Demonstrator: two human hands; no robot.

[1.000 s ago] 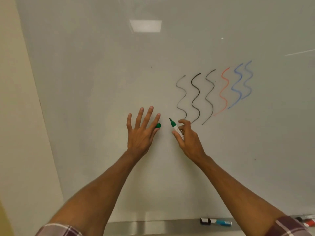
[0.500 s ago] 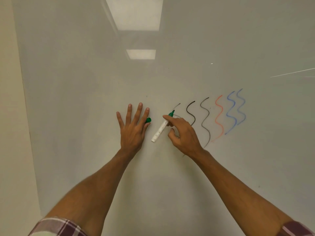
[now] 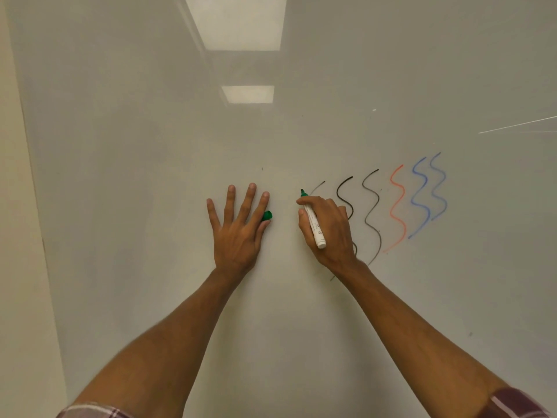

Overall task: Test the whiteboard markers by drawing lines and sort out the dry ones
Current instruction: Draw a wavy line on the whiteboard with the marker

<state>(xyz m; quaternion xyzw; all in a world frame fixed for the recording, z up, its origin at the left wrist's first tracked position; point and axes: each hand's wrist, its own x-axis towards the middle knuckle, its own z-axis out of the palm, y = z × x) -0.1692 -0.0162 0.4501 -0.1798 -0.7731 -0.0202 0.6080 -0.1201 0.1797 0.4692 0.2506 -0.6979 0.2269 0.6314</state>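
Now: right hand point(image 3: 334, 232) pinches uncapped marker point(image 3: 313, 225), white barrel, green tip; left hand point(image 3: 238, 233) spread on whiteboard point(image 3: 135, 206), thumb pinning green cap point(image 3: 267, 215).

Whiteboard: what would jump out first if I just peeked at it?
Probably the row of squiggly lines on the right of the whiteboard: black, red, then blue. Just left of them, the right hand grips a green marker, tip up. The left hand lies spread flat on the board, pinching a green cap by its thumb.

One green marker point(image 3: 313, 223), one cap point(image 3: 266, 215), two hands point(image 3: 238, 236) point(image 3: 330, 233), three black squiggles point(image 3: 372, 212), one red squiggle point(image 3: 391, 212), two blue squiggles point(image 3: 411, 203)
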